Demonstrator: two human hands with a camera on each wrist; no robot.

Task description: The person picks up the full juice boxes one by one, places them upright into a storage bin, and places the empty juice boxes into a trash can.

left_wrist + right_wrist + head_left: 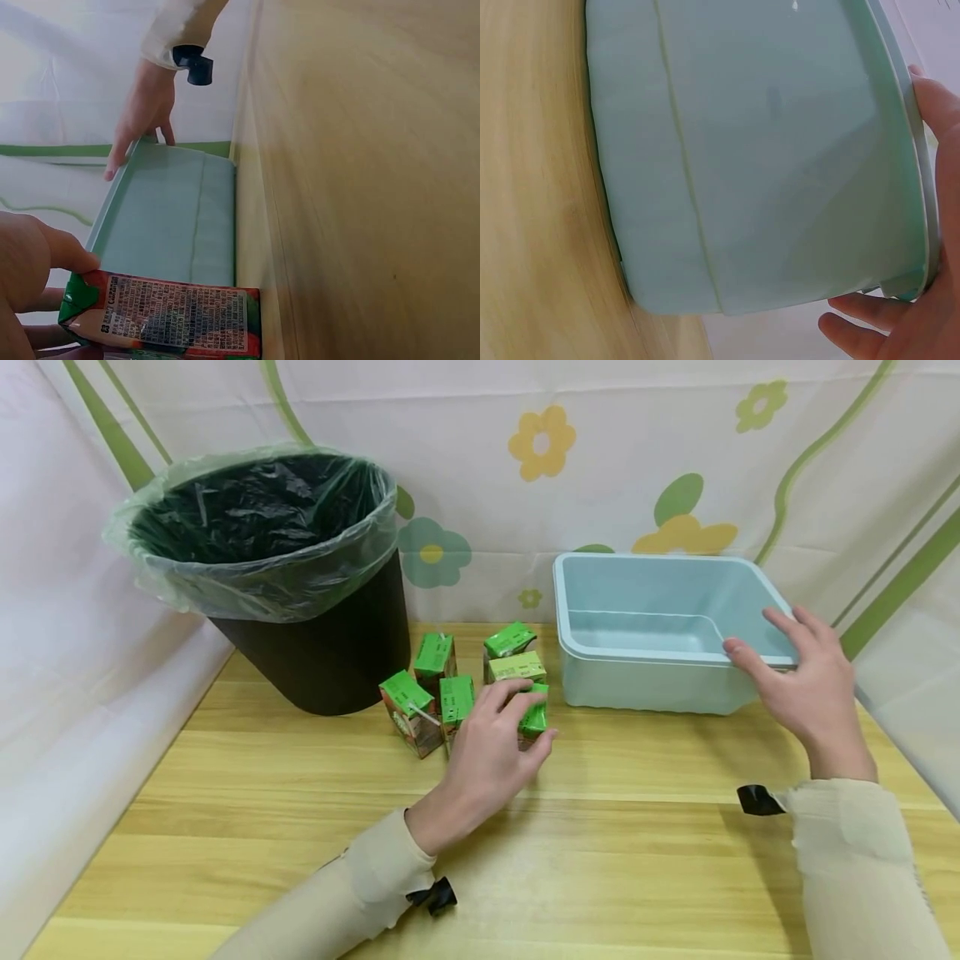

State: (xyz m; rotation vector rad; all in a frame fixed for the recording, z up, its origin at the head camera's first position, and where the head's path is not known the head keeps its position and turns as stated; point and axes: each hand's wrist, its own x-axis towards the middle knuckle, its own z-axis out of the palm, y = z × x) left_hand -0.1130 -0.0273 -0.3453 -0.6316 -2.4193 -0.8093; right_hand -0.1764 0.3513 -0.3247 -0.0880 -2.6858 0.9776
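Observation:
Several small juice boxes with green or yellow-green tops stand grouped on the wooden table. My left hand is over the front right juice box, thumb at its top corner and the other fingers passing behind it in the left wrist view. That box stands upright, its printed side toward the left wrist camera. With my right hand I hold the rim at the right front corner of a light blue plastic tub. In the right wrist view the thumb lies along the rim and other fingers reach the corner.
To the left of the boxes stands a black trash bin, lined with a translucent green bag. A flower-printed white cloth hangs behind the table. One box near the bin has a white straw.

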